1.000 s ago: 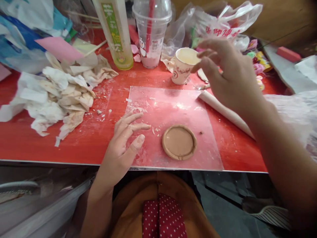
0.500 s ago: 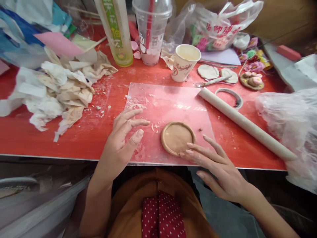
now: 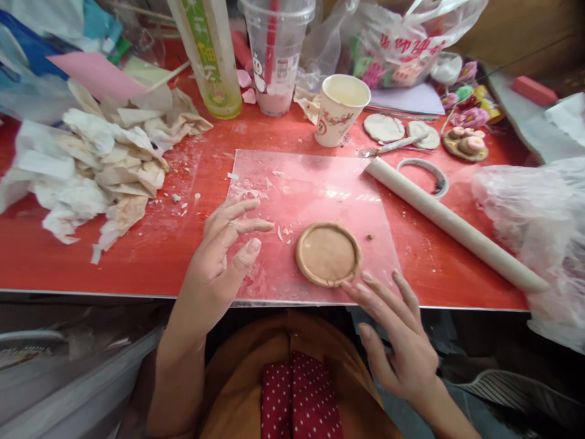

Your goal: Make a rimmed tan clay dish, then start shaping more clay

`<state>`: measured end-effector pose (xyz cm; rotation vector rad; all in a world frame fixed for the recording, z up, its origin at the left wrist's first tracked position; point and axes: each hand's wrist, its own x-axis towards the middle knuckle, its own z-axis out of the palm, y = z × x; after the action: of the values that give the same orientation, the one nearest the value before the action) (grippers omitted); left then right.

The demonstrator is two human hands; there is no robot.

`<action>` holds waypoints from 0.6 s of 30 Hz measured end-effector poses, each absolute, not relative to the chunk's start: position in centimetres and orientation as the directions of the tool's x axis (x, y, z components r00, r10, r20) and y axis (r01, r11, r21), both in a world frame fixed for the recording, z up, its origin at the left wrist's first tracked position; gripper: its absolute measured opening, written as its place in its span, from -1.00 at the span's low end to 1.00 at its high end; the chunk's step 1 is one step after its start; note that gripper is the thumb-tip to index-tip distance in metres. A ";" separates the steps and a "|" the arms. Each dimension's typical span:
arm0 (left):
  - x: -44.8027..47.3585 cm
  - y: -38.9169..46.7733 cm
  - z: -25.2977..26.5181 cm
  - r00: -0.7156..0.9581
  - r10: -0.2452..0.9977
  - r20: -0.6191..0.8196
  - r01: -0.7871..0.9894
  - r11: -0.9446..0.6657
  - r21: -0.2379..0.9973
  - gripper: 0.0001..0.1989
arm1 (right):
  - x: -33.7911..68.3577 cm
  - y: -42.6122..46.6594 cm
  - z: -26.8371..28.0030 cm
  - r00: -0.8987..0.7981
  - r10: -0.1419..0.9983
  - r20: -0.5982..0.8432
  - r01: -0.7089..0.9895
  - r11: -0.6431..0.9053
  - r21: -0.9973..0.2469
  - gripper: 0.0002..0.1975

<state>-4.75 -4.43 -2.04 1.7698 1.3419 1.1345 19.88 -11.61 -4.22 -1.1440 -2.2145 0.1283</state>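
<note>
A round, shallow brown clay dish (image 3: 328, 253) with a raised rim lies on a clear plastic sheet (image 3: 301, 183) near the table's front edge. My right hand (image 3: 395, 332) is open at the dish's lower right, its fingers apart. The index fingertip is by the rim; whether it touches I cannot tell. To the left of the dish, my left hand (image 3: 223, 250) hovers open with nothing in it, its fingers spread and bent a little. Pale clay scraps (image 3: 284, 231) lie between that hand and the dish.
Right of the sheet lie a long grey roller (image 3: 457, 225) and a tape ring (image 3: 424, 177). Behind stand a paper cup (image 3: 342, 113), a plastic cup (image 3: 276, 61) and a bottle (image 3: 208, 61). Crumpled tissues (image 3: 109, 164) cover the left; a plastic bag (image 3: 539, 225) sits at the right.
My right hand has drawn back from inside the dish's rim toward its lower right outer edge, and its wrist has swung down. My left hand has barely moved.
</note>
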 end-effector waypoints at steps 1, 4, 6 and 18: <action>-4.7 -4.4 -2.1 0.099 0.962 0.254 0.396 -0.272 0.877 -0.83 | 20.1 -11.7 -4.4 -0.382 0.770 0.512 0.715 0.597 -0.363 -0.43; -4.6 -4.5 -2.1 0.078 0.966 0.247 0.358 -0.259 0.897 -0.83 | 19.5 -11.9 -4.8 -0.327 0.789 0.520 0.759 0.547 -0.354 -0.44; -4.6 -4.4 -2.1 0.078 0.966 0.247 0.347 -0.258 0.902 -0.83 | 18.5 -12.1 -4.9 -0.354 0.787 0.505 0.764 0.555 -0.329 -0.44; -4.5 -4.5 -2.1 0.070 0.959 0.276 0.377 -0.281 0.882 -0.84 | 17.2 -12.2 -5.2 -0.265 0.780 0.566 0.789 0.513 -0.338 -0.47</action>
<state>-4.53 -4.47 -2.08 1.7306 1.3344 1.1980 17.22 -12.24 -5.23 -1.2772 -2.0574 -0.0165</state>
